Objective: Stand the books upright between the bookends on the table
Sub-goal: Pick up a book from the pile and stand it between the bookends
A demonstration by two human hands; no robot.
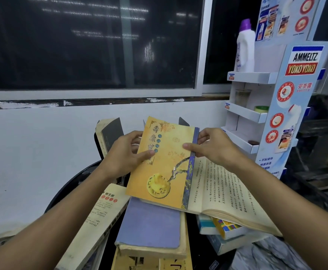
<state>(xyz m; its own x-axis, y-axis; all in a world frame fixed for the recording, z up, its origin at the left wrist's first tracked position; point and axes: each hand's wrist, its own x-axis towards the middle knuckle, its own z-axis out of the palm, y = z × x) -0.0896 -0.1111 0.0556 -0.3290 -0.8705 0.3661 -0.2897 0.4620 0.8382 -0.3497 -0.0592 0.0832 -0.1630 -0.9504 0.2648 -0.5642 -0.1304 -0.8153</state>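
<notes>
- Holding the yellow book point(165, 162) with both hands, you have it cover-up and tilted, with its top edge toward the wall.
- Your left hand point(124, 154) grips the book's left edge: the thumb lies on the cover and the fingers curl behind it.
- Your right hand point(213, 147) pinches the blue spine edge near the top, with the thumb flat on the cover and the fingers tucked behind.
- The yellow book's lower edge sits over a purple-blue book point(149, 225) and an open book point(223, 190); you cannot tell whether it touches them.
- The open book lies face-up to the right, resting on a small stack of colourful books point(225, 228).
- A cream book point(98, 217) lies slanted under your left forearm, at the rim of the round black table point(65, 188).
- One book point(108, 137) leans nearly upright at the back, just beyond your left hand.
- The dark top of a bookend point(183, 121) peeks out behind the yellow book's upper edge.
- A cardboard display stand point(287, 106) rises at the right, with a white bottle point(246, 47) on its top shelf.
</notes>
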